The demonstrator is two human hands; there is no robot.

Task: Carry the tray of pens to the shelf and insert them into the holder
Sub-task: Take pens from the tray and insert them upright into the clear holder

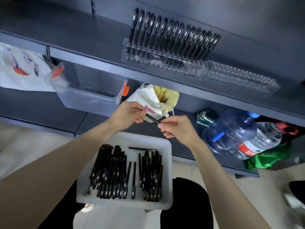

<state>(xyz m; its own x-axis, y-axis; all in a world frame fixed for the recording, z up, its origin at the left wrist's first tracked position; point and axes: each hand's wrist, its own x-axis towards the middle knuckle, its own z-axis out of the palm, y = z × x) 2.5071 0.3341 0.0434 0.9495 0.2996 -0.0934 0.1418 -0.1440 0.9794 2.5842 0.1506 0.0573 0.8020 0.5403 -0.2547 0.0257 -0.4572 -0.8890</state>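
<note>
Pinching one black pen (152, 119) at both ends: left hand (130, 115) with fingers curled round the far-left end, right hand (177, 129) with fingers closed on the near-right end. Held slanted in the air, just above the far edge of the white tray (167, 146). Lying in that tray, many loose pens (115, 171) in two heaps, mostly lengthwise, one crosswise along the far edge. Cannot tell what carries the tray. On the upper shelf (82, 38), near its front edge, a clear holder (130, 53) with a row of standing pens (173, 37) in its slots; just beside it on the right, a second clear holder (239, 78). On the lower shelf, a clear bin (85, 86), a cloth bag (148, 98), a blue water jug (231, 128) toward the right end.
</note>
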